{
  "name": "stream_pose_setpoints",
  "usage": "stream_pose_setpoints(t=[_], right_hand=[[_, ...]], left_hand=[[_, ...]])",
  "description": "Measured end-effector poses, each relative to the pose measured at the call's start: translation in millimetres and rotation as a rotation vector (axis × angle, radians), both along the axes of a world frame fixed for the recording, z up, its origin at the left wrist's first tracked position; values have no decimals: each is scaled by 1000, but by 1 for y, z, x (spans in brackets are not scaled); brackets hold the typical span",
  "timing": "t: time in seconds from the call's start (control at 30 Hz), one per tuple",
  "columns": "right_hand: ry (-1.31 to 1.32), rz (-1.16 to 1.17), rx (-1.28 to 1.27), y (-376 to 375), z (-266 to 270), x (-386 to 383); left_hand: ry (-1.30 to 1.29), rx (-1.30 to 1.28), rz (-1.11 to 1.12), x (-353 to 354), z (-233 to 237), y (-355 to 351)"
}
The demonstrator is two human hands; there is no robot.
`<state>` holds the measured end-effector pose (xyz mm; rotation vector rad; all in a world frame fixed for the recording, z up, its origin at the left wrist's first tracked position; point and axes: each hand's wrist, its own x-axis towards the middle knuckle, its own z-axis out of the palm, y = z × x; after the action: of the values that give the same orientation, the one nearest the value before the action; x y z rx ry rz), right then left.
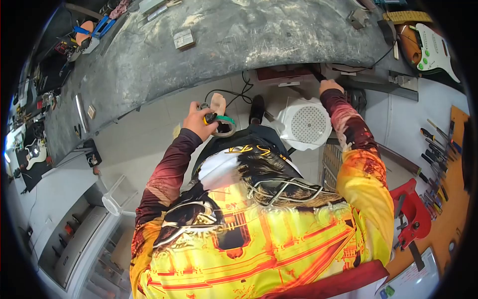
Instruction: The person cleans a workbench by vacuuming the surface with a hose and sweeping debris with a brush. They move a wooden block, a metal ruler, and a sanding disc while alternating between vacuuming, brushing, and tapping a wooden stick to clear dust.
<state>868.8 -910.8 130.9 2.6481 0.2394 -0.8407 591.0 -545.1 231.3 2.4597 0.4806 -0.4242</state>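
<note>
My left hand [197, 122] is closed around a bunch of things over the floor in front of my lap. Among them are a roll of green tape [227, 119], a greyish tape roll [230, 130] below it and a small yellow and black item [210, 118]. A tan, rounded piece [218, 102] sticks up beside the fingers. Under the bench's front edge, my right hand [331, 86] is closed near a dark opening, perhaps a drawer. What it grips there cannot be made out. A white stool [305, 123] with a perforated round seat stands just below that forearm.
The worn dark workbench [239, 37] curves across the front, with a small metal block [183, 39] on it. An electric guitar body [432, 50] lies at the right end. Hand tools and a red clamp-like tool [414, 214] hang at right. A black cable [239, 92] trails on the floor.
</note>
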Motion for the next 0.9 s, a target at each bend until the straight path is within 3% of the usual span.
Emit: stream_pose_setpoints(t=[0.13, 0.17, 0.33, 0.57, 0.63, 0.7, 0.77, 0.9], right_hand=[[185, 0, 77, 55, 25, -21], [176, -25, 145, 53, 7, -26], [62, -185, 263, 4, 56, -30], [39, -149, 396, -70, 236, -89], [50, -199, 322, -69, 292, -99], [-18, -218, 307, -78, 326, -101], [-250, -253, 364, -96, 329, -93], [-443, -336, 259, -109, 343, -49]], left_hand=[[-23, 16, -32, 17, -3, -13], [-33, 20, -29, 17, -3, -16], [-76, -4, -41, 33, 14, -18], [-152, -124, -157, 72, 59, -31], [-256, -169, -188, 87, 71, -34], [-284, -204, -219, 100, 78, -32], [-307, -231, -249, 111, 86, -24], [-386, -210, -349, 127, 93, 3]])
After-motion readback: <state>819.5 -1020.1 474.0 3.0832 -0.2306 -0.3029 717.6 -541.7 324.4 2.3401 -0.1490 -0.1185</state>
